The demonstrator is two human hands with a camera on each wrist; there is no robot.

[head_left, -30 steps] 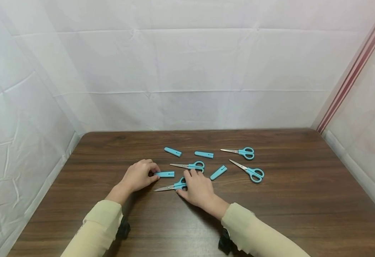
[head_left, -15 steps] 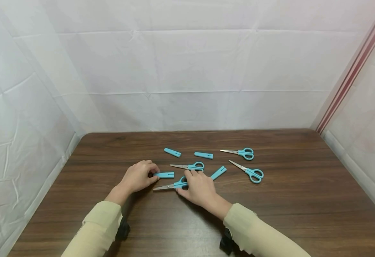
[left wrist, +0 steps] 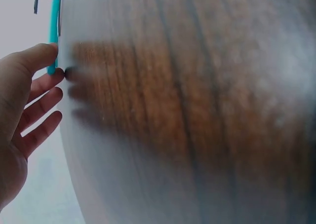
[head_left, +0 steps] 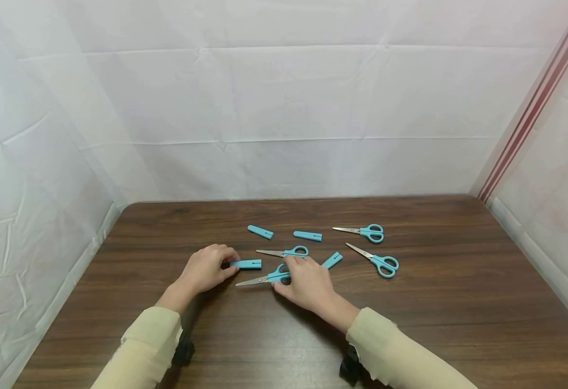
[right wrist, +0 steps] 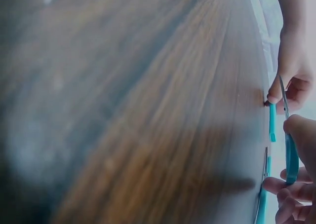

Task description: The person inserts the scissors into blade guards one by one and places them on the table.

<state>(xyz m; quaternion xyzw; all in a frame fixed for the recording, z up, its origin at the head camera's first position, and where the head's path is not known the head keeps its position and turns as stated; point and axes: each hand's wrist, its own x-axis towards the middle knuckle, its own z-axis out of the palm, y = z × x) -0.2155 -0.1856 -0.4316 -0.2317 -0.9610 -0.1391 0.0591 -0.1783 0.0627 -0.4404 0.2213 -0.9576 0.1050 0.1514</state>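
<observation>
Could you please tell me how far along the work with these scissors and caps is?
Done: nothing visible; the held scissors and three other scissors are uncapped. In hand: the left hand pinches one cap; the right hand grips the held scissors. Apparently left: capping all four, with three loose caps lying on the table.

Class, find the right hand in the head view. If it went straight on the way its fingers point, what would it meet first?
The right hand would probably first meet the scissors lying just ahead of it; its height is unclear, so it might pass over them.
</observation>
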